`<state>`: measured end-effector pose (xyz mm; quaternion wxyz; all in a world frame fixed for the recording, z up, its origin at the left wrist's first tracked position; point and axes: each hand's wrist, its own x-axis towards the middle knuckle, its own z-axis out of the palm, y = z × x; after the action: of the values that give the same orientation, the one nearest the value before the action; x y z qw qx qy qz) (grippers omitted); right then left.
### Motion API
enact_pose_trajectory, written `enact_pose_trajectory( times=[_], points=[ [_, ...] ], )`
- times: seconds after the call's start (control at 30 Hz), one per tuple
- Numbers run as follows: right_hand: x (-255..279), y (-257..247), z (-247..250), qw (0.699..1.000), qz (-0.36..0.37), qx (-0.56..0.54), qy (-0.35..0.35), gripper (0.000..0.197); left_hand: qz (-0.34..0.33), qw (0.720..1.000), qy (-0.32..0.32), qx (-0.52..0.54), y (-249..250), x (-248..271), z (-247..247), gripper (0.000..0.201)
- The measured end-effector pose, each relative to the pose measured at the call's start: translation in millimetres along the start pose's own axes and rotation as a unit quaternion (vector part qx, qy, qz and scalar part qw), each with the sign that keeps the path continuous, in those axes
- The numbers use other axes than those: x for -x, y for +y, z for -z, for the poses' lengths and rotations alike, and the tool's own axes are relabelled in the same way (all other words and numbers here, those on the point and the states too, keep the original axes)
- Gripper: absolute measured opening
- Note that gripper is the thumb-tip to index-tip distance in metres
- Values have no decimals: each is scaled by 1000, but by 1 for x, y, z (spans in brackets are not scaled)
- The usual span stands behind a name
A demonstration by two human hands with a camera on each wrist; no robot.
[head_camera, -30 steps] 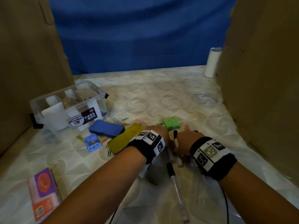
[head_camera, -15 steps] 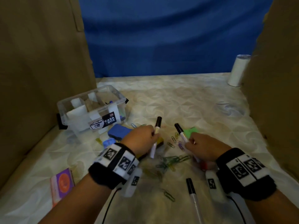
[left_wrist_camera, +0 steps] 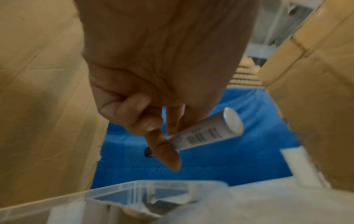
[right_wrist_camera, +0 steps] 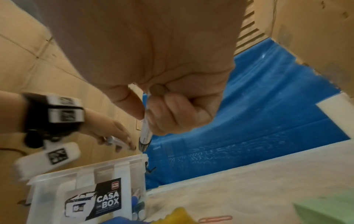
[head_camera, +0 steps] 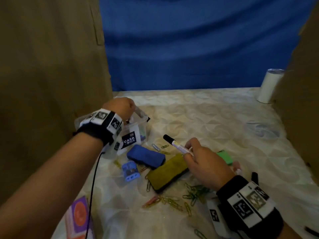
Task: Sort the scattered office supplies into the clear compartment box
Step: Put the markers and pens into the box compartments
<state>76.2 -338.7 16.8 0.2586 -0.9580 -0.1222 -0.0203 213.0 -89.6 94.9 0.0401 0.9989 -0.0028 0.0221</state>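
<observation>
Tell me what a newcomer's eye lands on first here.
First, the two hands: the left hand holds a white marker with a barcode label over the clear plastic compartment box, while the right hand grips a black-capped white marker above the clutter. Below lie a blue eraser, a yellow-green felt eraser and scattered coloured paper clips.

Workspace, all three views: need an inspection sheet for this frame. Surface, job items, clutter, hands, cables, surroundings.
Surface: pale patterned sheet.
Job's things: clear compartment box, far left, markers inside; blue eraser; yellow eraser; green pad; blue sharpener; paper clips, scattered.
Clutter: white roll; purple packet.
Hands: left hand holds marker over box; right hand pinches black-capped marker.
Cables: black cable from left wrist.
Surroundings: cardboard walls, blue backdrop.
</observation>
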Motion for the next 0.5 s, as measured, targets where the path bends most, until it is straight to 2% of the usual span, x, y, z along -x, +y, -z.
enact_pose_trajectory(
  times=[0.07,0.17,0.23,0.27,0.3,0.33,0.37,0.4,0.43,0.47,0.5],
  points=[
    [2,3,2,1000,-5,0,7,13,17,998,-51,-14,-2,-24,2,30],
    [7,11,9,1000,-31,-2,6,11,37,992,-116,18,-4,-44,-5,58],
    [11,19,11,999,-53,-2,10,10,33,985,-163,-36,-13,-62,-17,63],
    [12,23,12,998,-63,-7,12,9,39,978,-186,-82,-35,-104,-36,54],
    [14,26,12,997,-75,-11,13,10,50,974,-201,-96,-68,-157,-64,35],
    [14,28,12,996,-85,-12,12,11,54,969,-222,-95,-99,-208,-93,35],
    [14,29,11,996,-92,-11,11,12,14,969,-232,-82,-116,-234,-102,69],
    [15,27,10,996,-93,-7,12,13,12,968,-248,-38,-109,-235,-99,70],
    [15,25,10,996,-88,-4,10,14,-1,974,-223,-40,-95,-211,-90,46],
    [15,22,9,997,-79,1,7,15,7,983,-170,-62,-64,-150,-60,24],
    [15,19,9,997,-71,9,0,14,0,988,-137,-70,-35,-90,-33,27]
  ],
)
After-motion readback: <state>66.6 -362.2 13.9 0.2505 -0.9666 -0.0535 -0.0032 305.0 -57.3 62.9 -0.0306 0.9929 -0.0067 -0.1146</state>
